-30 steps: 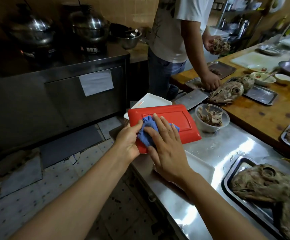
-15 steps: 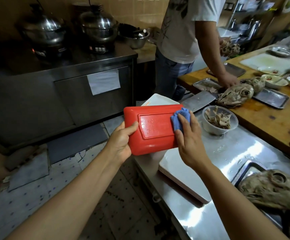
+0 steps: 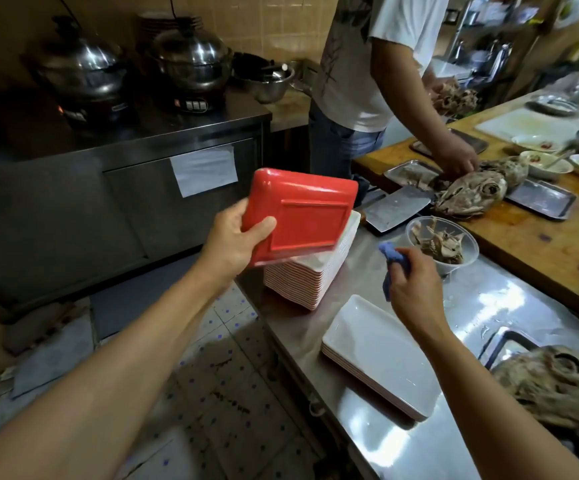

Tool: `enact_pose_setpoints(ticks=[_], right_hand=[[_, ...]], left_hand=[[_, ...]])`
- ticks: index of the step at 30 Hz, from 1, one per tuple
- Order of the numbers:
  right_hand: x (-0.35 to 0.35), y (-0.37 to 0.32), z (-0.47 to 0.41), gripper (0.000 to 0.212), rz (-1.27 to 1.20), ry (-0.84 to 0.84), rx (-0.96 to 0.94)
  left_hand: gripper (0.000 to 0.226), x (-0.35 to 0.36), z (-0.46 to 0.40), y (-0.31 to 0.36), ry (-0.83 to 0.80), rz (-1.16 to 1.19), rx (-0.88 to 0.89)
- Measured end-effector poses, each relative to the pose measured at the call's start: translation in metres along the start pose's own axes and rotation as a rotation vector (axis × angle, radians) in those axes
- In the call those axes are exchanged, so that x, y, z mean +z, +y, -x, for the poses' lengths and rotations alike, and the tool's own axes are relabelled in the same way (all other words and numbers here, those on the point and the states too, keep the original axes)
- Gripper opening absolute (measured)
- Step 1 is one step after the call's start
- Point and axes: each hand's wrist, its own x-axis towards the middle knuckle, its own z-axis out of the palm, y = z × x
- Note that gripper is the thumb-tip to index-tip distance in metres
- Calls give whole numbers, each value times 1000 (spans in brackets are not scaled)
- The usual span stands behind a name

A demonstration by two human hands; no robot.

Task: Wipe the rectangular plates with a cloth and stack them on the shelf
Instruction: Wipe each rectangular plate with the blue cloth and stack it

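My left hand grips a red rectangular plate by its left edge, underside toward me, tilted above a tall stack of white plates on the steel counter. To the right of that plate, my right hand holds a bunched blue cloth above the counter, apart from the red plate. A lower stack of white rectangular plates lies nearer to me on the counter's front edge.
A clear bowl of scraps and a cleaver sit behind my right hand. Another person works at the wooden board with fish heads and metal trays. Pots stand on the dark cabinet at left. A tray with a fish head is at right.
The cloth has come off the red plate and my right hand has drawn back to the right. My left hand has lifted the plate and turned it over the tall stack.
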Motion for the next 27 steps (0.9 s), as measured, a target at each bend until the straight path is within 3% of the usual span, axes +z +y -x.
enact_pose_setpoints(ticks=[5,9,16,20,27], right_hand=[[-8,-5,-7,29,-107,99,73],[-9,-3,-6,30,-123,116,117],[-1,4,-2,28,-106,105,146],[5,9,-1,28,-95,92,186],[7,19,1,26,-81,95,206]], left_hand=[[10,9,-34,-18,-144,-790,422],[14,15,-43,-41,-250,-1094,594],[12,15,-45,-78,-316,-1172,687],[10,14,-47,-97,-353,-1132,602],[28,13,-62,-116,-436,-1110,486]])
